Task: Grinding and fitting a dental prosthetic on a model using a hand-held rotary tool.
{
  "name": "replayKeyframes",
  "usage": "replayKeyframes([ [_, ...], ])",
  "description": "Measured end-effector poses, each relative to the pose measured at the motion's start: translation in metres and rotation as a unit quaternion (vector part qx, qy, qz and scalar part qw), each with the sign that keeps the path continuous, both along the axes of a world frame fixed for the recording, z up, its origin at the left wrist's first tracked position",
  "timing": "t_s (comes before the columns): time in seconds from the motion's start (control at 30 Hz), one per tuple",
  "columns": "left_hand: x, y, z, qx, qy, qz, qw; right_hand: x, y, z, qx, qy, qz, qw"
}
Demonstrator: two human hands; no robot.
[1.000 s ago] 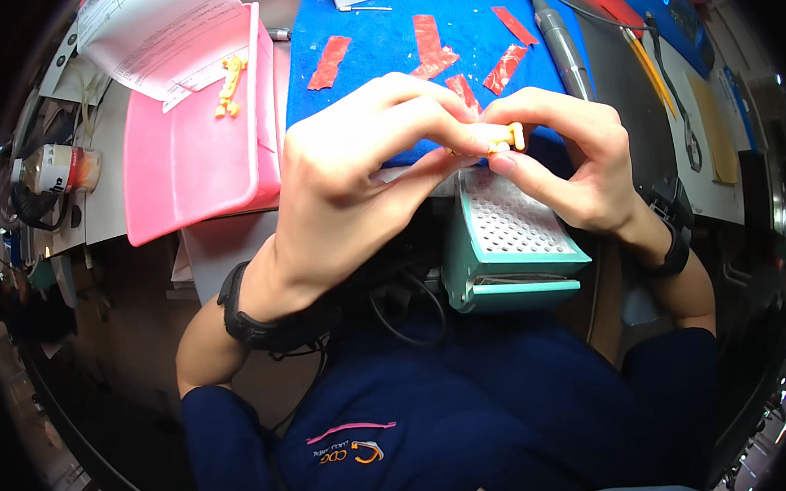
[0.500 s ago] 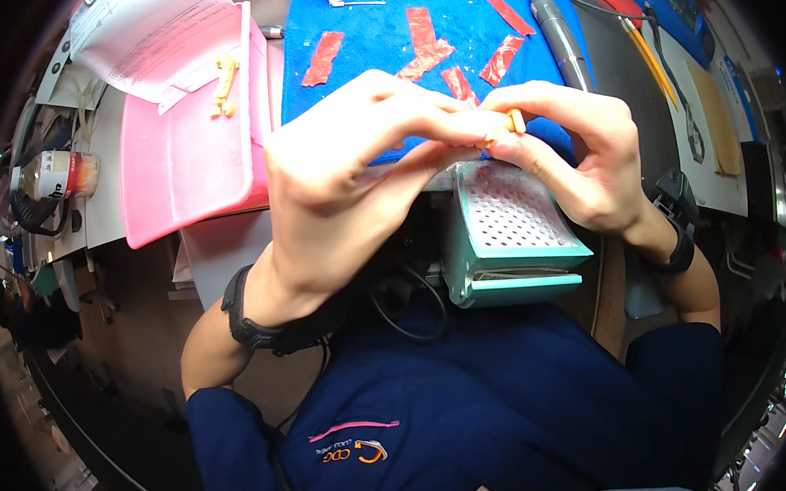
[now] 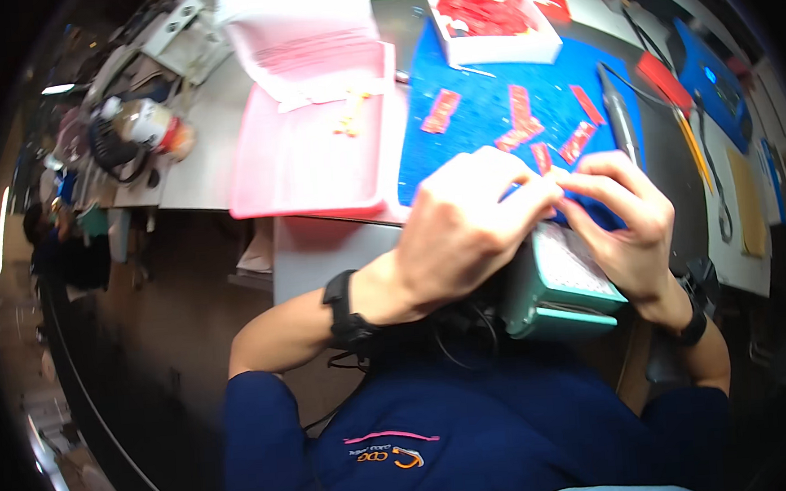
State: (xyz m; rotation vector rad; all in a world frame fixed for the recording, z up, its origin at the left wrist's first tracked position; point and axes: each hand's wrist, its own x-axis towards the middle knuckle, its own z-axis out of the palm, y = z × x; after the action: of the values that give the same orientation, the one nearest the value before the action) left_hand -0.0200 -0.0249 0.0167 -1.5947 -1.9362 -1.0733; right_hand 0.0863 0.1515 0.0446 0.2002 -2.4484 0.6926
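Observation:
My left hand [image 3: 473,223] is closed in a pinch, its fingertips meeting those of my right hand [image 3: 624,222], which is also pinched. Between them, half a second ago, a small yellow piece showed; now the fingers and motion blur hide it. Both hands hover over the front edge of a blue cloth [image 3: 468,151]. Just past the fingertips, several red strips [image 3: 518,107] lie on that cloth. Below the hands is a green box with a perforated pale top [image 3: 574,261].
A pink tray [image 3: 317,174] at the left holds yellow pieces [image 3: 349,113] and a paper sheet [image 3: 299,26]. At the back stands a white box [image 3: 507,49] of red strips. A pen-shaped handpiece [image 3: 619,115] with a cord lies on the right, near a blue device [image 3: 711,82]. A bottle [image 3: 147,125] stands far left.
The view has swung left and farther back, so the white box of red strips shows fully. My hands remain together, and my left hand has turned, covering the yellow piece.

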Motion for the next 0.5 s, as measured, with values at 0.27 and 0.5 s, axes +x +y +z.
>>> replayKeyframes([
  [0.27,0.003,-0.002,-0.006,-0.031,-0.052,0.000,0.998,-0.006,0.003,-0.003,-0.110,-0.103,0.034,0.988],
  [0.5,0.004,-0.002,-0.011,-0.028,-0.128,-0.014,0.991,-0.010,-0.006,-0.002,-0.043,-0.129,0.007,0.991],
])
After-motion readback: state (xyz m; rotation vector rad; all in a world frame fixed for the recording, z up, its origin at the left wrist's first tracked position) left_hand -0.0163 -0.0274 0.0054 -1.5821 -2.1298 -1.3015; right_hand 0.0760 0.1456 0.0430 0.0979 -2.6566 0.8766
